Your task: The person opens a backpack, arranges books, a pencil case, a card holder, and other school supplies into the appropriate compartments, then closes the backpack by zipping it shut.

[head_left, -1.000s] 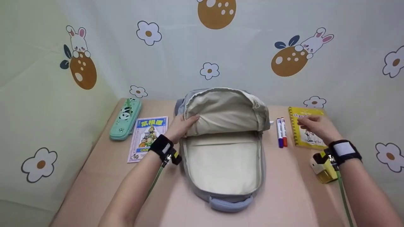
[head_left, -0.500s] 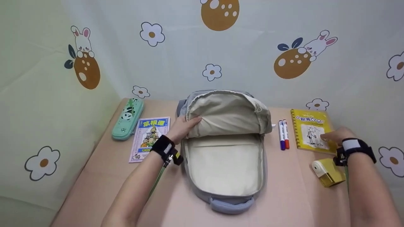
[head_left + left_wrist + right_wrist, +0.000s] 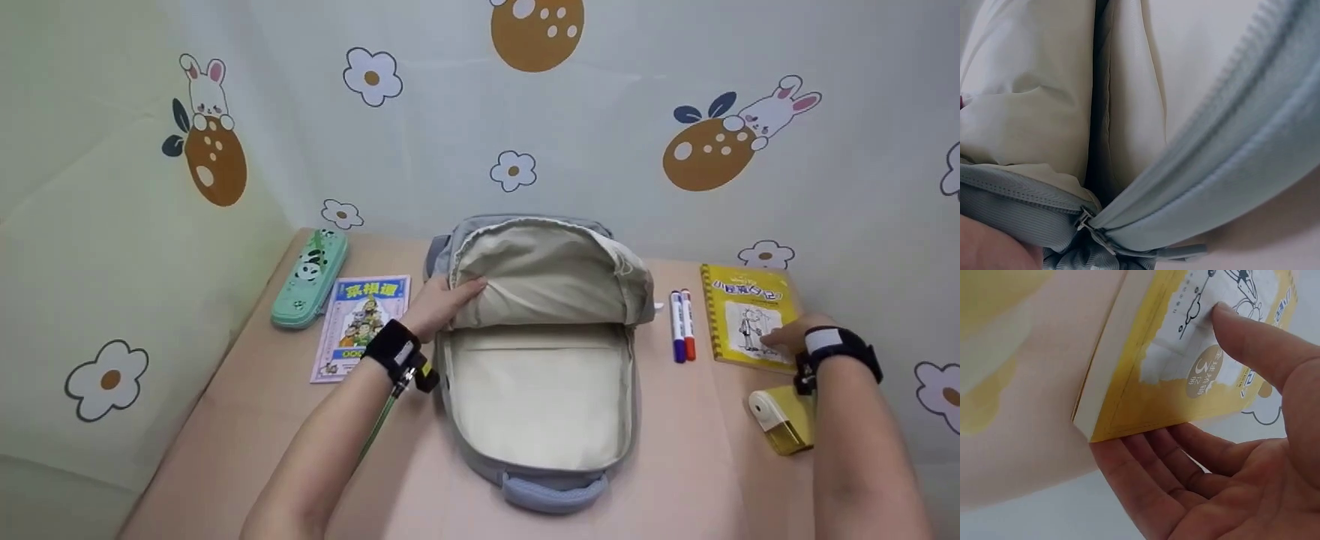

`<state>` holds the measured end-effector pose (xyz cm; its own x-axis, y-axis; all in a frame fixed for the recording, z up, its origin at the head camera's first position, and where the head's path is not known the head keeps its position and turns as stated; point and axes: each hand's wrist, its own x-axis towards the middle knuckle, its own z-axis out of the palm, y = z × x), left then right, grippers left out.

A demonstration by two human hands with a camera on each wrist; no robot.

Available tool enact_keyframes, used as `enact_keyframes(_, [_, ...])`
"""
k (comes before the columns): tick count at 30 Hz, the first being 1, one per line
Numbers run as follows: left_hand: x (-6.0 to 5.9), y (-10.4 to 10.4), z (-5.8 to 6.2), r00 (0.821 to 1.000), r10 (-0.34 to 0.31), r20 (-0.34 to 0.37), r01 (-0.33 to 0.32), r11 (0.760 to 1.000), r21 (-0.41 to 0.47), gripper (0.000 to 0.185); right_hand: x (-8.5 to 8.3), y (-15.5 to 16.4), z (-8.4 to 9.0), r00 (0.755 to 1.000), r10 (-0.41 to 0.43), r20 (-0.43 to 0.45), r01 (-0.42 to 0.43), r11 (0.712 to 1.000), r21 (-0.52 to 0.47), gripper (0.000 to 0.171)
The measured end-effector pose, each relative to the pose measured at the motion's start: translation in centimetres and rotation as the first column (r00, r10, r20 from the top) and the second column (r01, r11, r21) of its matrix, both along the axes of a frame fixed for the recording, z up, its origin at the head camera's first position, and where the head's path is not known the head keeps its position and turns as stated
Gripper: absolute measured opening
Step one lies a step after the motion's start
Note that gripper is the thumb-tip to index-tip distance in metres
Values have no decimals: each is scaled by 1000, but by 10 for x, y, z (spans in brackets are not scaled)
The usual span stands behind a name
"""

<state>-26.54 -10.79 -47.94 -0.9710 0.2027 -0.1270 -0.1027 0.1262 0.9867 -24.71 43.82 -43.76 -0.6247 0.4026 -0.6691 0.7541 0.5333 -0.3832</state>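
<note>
Yellow book (image 3: 748,316) is lying on the table (image 3: 675,465) right of the open, empty backpack (image 3: 544,390); right hand (image 3: 787,341) is pinching its near corner, thumb on top. Left hand (image 3: 442,304) is gripping the flap. Packing is not yet started.

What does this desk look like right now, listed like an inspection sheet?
Surface: pink table, laid out in order.
Job's things: backpack lies unzipped, flap lifted; yellow book lies flat at the right.
Clutter: pencil case, comic, two markers, yellow sharpener.
Hands: left hand holds the flap up; right hand pinches the book's corner, thumb on the cover, fingers underneath.
Cables: a green cord hangs from the left wristband.
Surroundings: cloth backdrop printed with flowers and rabbits.
</note>
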Motion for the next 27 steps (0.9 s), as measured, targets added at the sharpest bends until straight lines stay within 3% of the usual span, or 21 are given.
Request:
enact_keyframes(6, [-1,1,3,1000,-3,-12,3,999,35,35,2,-2,4,993,-116,6,116,992,-41,77])
enact_keyframes(18, [2,1,-3,1000,-2,10,2,1000,17,37,6,-2,8,990,-137,13,137,989,-52,76])
enact_keyframes(27, [5,2,-5,1000,-12,8,12,1000,19,33,11,3,9,973,-228,45,231,967,-108,71])
